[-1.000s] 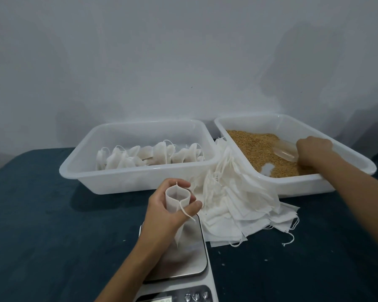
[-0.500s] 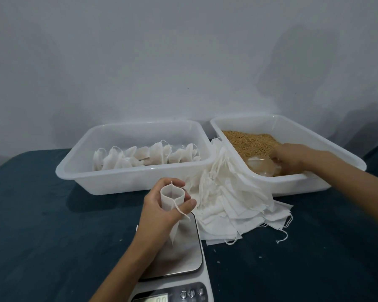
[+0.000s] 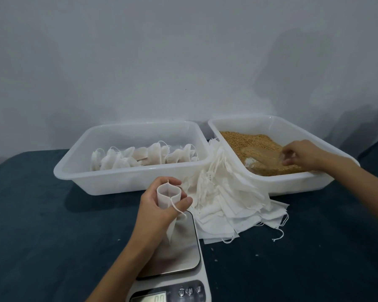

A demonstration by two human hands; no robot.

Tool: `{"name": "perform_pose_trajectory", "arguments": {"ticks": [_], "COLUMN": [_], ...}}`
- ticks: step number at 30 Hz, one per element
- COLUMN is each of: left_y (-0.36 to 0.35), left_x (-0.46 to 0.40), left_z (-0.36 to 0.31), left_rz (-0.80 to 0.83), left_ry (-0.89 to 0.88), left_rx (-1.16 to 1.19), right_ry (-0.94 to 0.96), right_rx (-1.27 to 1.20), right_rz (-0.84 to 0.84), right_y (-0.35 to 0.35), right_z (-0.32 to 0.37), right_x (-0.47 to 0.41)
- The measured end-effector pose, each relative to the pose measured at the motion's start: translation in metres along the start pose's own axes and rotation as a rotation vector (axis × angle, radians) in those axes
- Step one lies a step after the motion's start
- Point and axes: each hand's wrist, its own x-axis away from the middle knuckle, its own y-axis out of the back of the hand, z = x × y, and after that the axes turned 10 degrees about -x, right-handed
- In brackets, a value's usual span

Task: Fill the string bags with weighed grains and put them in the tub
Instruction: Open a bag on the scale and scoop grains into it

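Since earlier frame right hand point(image 3: 299, 155) drags clear plastic scoop point(image 3: 264, 154) through brown grains point(image 3: 244, 141), gripping handle. Left hand point(image 3: 159, 205) grips small white string bag point(image 3: 168, 192), mouth upward, over scale point(image 3: 179, 243). Scoop lies far right of bag; must travel leftward.

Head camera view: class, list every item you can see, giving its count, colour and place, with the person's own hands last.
Tubs: two, white; left tub, right tub.
Filled bags: several, white, in left tub.
Grains: brown, in right tub.
Scoop: one, clear, in the grains.
Empty bags: a pile, white, between the tubs.
Scale: one, white, near edge.
Open bag: one, white, over scale.
Left hand: holds open bag.
Right hand: grips scoop.
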Motion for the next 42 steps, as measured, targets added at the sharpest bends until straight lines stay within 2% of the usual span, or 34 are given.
{"name": "perform_pose_trajectory", "arguments": {"ticks": [8,11,15,20,26,37,42], "left_y": [-0.001,-0.002,-0.005,-0.004,-0.004,-0.005,-0.006], "left_x": [0.000,0.002,0.004,0.005,0.005,0.002,0.002], "left_z": [0.003,0.002,0.002,0.002,0.005,0.012,0.011], "left_rz": [0.004,0.022,0.055,0.051,0.039,0.039,0.026], "left_ry": [-0.009,-0.022,-0.031,-0.027,-0.016,-0.005,-0.004], "left_rx": [-0.028,-0.051,-0.067,-0.108,-0.124,-0.115,-0.126], "right_ry": [0.093,0.240,0.479,0.637,0.671,0.849,0.900], "right_rx": [-0.216,-0.309,-0.426,-0.344,-0.164,0.202,0.287], "right_rz": [-0.124,-0.150,-0.079,-0.040,-0.044,-0.253,-0.332], "right_y": [0.005,0.013,0.013,0.011,0.025,0.033,0.037], "right_z": [0.032,0.060,0.106,0.143,0.164,0.179,0.179], "right_x": [0.019,0.036,0.063,0.085,0.095,0.093,0.089]}}
